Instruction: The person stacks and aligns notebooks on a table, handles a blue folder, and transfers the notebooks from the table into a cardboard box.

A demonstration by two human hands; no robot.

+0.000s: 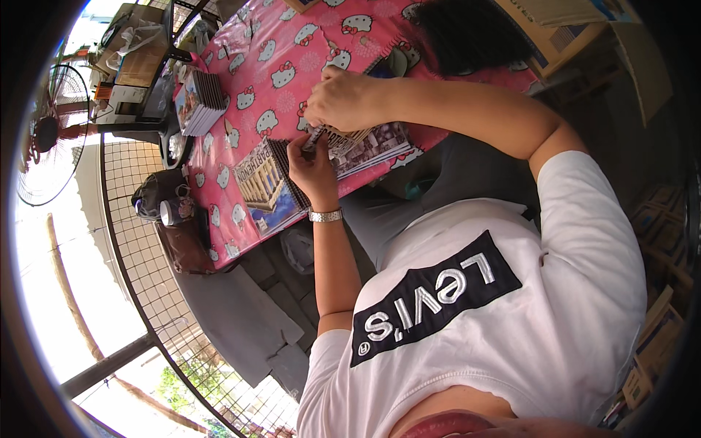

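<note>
My left hand (314, 171), with a metal-band watch on its wrist, pinches the bound edge of a spiral notebook (376, 146) near the table's front. Just above it my right hand (345, 101) is closed, its fingers curled down at the same edge. What those fingertips grip is hidden. The notebook has a dark printed picture cover and lies over other pages or books, partly covered by my hands. Left of my left hand lies a stack of spiral notebooks (263, 182) with a columned building on the top cover, its dark coil edge toward my hand.
A pink patterned cloth covers the table (248, 69). Farther left stands another notebook stack (198, 102). A heap of black strands (467, 36) lies at the far right, beside a cardboard box (558, 44). Dark bags (164, 197) sit at the left edge, near a fan (51, 135).
</note>
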